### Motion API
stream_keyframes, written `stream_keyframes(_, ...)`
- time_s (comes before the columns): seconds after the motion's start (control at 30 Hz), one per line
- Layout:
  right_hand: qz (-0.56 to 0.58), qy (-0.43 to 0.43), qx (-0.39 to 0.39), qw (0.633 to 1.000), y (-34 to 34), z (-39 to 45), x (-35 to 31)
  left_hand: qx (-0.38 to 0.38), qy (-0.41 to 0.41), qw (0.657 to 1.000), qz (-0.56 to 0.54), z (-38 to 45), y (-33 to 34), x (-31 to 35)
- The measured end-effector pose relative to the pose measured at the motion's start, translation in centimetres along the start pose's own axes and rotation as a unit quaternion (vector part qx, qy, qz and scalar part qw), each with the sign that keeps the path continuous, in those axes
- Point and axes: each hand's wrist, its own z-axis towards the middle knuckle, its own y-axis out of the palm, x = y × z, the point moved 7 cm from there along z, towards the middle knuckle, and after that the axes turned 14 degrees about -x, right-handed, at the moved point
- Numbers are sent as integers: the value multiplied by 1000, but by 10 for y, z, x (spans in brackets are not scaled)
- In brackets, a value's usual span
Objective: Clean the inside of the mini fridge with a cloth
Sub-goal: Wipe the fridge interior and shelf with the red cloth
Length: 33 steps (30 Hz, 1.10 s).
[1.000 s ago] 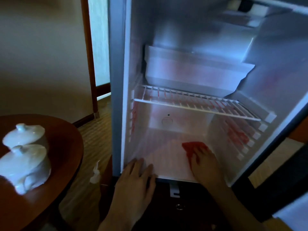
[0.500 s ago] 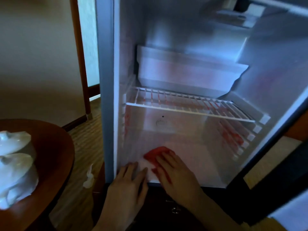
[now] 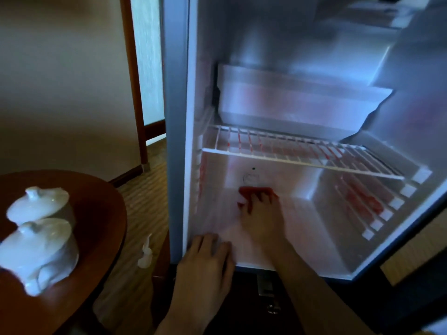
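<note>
- The left hand (image 3: 205, 264) is lying palm down nearest the camera, its fingers straight and spread, resting on the smooth white front lip of the mini fridge (image 3: 191, 117) floor and gripping nothing.
- Beside it to the left, 2 glossy white lidded cups (image 3: 40, 240), round with knobbed lids, are sitting on a round polished wooden table (image 3: 96, 238), 1 just behind the other.
- A small white spray bottle (image 3: 145, 256) is standing on the ribbed carpet between the table and the fridge.
- The right hand (image 3: 262, 220) is reaching deeper inside, fingers flat and spread, pressing down on a crumpled red cloth (image 3: 254, 191).
- The cloth is lying on the fridge floor at the back, left of centre, touching the foot of the rear wall, soft and bunched under the fingertips.
- Above it, a white wire shelf (image 3: 302, 154) of thin parallel bars is spanning the cavity, its rods picking up red reflections.
- Farthest back, an angular white plastic compartment (image 3: 290, 105) is sitting above the shelf.
- The right wall is carrying moulded ridged shelf slots (image 3: 387, 211).
</note>
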Motion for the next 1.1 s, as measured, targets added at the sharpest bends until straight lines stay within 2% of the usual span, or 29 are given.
stream_keyframes(0.13, 76, -243, 33, 967, -12, -39, -31, -16, -20, 1000, 5, 3, 5, 0)
stream_keyframes(0.2, 86, -277, 26, 957, -6, -63, -13, -48, -32, 998, 12, 1, 14, 0)
stream_keyframes(0.3, 78, -179, 45, 980, -1, -83, 40, -73, -49, 996, 21, -2, 18, 0)
stream_keyframes(0.37, 129, -142, 100, 976, -12, -84, 63, -72, -46, 996, 19, -5, 16, 1)
stream_keyframes(0.4, 136, -137, 102, 976, -18, -78, 65, -66, -42, 997, 20, -6, 15, 1)
stream_keyframes(0.5, 125, -164, 27, 978, -29, -60, 54, -63, -43, 997, 20, -8, 15, -1)
stream_keyframes(0.57, 125, -153, 30, 980, -41, -61, 56, -64, -39, 997, 20, -9, 16, -2)
stream_keyframes(0.63, 63, -97, 30, 993, -48, -67, 69, -57, -33, 997, 28, -10, 16, -3)
stream_keyframes(0.73, -46, -21, -119, 992, -29, -67, 82, -56, -24, 997, 42, -11, 17, -4)
stream_keyframes(0.8, -30, -10, -185, 982, -24, -58, 85, -50, -25, 997, 45, -12, 15, -4)
stream_keyframes(0.9, 35, -8, -237, 971, -33, -38, 85, -40, -25, 998, 45, -11, 14, -2)
stream_keyframes(1.03, 93, -26, -206, 974, -40, -33, 68, -43, -35, 998, 41, -10, 12, 0)
stream_keyframes(1.1, 158, -14, -152, 976, -42, -33, 66, -41, -36, 998, 42, -11, 11, 1)
